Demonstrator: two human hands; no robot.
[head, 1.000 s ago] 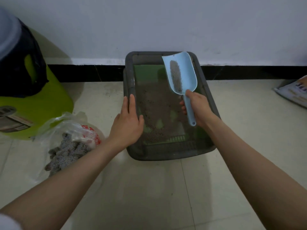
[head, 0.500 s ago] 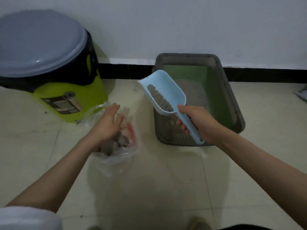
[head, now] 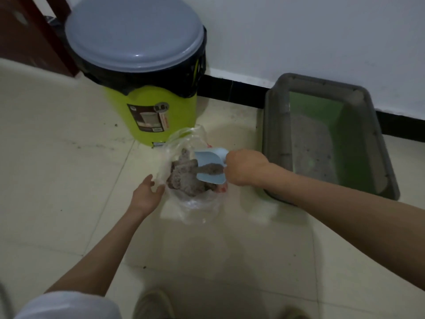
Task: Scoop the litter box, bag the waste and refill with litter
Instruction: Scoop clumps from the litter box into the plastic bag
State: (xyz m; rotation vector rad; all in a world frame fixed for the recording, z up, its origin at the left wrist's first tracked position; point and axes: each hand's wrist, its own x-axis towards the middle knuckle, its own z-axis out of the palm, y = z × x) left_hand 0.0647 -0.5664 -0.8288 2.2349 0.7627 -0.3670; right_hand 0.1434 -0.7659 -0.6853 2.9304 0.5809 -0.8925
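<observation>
Nearest the camera, a shoe toe (head: 153, 303) shows on the pale tiled floor (head: 69, 171), and both forearms reach forward from there. The left hand (head: 146, 194) has left the rim of the litter box, where it rested a second ago, and now pinches the near edge of the clear plastic bag (head: 195, 203) between thumb and fingers, holding its mouth open. The bag sits on the floor already heaped with grey clumped waste (head: 184, 176).

The right hand (head: 243, 168) is closed around the handle of the pale blue scoop (head: 210, 164), the handle itself hidden inside the fist. A second ago that scoop hung level over the box with a stripe of litter in it; half a second ago it was travelling across — now it is tipped mouth-down over the bag, and its grey load is sliding out onto the heap. So one more scoopful is being bagged, and the scooping stage looks well advanced.

Just beyond the bag stands the green pedal bin (head: 158, 111), its grey lid shut. To the right, against the wall, the grey litter box (head: 381, 143) shows bare green floor around a thin patch of leftover litter (head: 308, 143) — little remains, which suggests emptying before the refill. No litter sack is in view now.
</observation>
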